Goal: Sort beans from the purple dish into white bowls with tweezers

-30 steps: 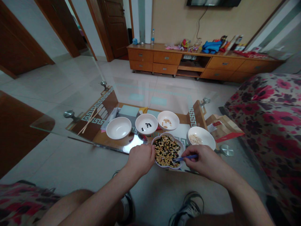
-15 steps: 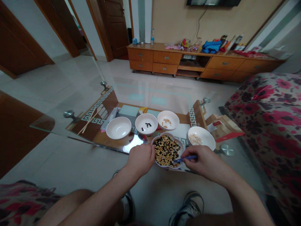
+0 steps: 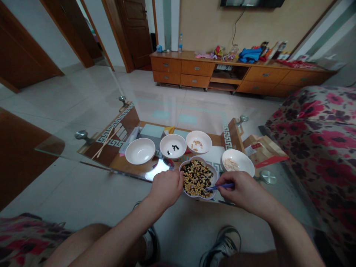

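A scalloped dish (image 3: 216, 173) full of mixed beans (image 3: 196, 178), black and yellow, stands near the front edge of the glass table. My left hand (image 3: 167, 187) is closed on the dish's left rim. In my right hand (image 3: 240, 189) are slim blue tweezers (image 3: 215, 187), pinched between thumb and fingers, their tips down among the beans at the dish's right side. Behind the dish are a white bowl with a few black beans (image 3: 172, 146) and a white bowl with some yellowish pieces (image 3: 199, 142). To the right, another white bowl (image 3: 244, 163) holds pale flat pieces.
An empty white bowl (image 3: 140, 151) sits at the left, with wooden chopsticks (image 3: 105, 142) farther left on the glass table (image 3: 63, 148). A brown paper bag (image 3: 265, 150) is at the right. Beyond are a low cabinet (image 3: 196, 70) and a flower-patterned sofa (image 3: 319, 122).
The tweezers have shifted very slightly among the beans in my right hand. My left hand and the bowls stay where they were.
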Demonstrator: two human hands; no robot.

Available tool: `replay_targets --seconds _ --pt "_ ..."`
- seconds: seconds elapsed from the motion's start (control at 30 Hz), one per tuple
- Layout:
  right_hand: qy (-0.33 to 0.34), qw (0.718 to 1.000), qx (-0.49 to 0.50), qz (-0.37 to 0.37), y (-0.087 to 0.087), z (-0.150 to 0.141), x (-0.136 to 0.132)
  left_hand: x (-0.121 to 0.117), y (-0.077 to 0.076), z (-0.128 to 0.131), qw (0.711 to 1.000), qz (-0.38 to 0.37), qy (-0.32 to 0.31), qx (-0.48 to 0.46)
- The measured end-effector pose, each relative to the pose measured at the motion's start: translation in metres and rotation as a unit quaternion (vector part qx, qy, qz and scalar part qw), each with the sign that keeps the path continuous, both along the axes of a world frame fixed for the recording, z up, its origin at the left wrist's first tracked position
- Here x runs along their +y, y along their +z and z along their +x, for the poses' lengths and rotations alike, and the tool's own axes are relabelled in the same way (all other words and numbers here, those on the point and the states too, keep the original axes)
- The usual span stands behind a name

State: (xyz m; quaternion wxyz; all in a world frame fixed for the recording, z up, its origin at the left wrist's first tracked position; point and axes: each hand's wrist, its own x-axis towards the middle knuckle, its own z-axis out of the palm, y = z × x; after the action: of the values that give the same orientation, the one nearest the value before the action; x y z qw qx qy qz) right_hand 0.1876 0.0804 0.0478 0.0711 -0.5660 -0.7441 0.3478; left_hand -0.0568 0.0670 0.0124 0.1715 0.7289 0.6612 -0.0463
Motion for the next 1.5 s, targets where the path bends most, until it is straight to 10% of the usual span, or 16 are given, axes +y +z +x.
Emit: replay_targets --seconds 0.8,1.2,1.5 --pt "-0.011 0.998 0.020 0.060 0.007 -0.002 0.003 0.000 -0.001 0.000 1.000 0.004 -0.006 0.001" --pt "-0.208 0.936 -0.079 0.272 0.014 0.013 0.008 0.000 0.003 0.000 1.000 -0.010 -0.003 -0.001" --pt "-0.323 0.883 -0.215 0.264 0.011 0.027 0.005 0.000 0.001 0.000 1.000 -0.013 0.001 -0.001"
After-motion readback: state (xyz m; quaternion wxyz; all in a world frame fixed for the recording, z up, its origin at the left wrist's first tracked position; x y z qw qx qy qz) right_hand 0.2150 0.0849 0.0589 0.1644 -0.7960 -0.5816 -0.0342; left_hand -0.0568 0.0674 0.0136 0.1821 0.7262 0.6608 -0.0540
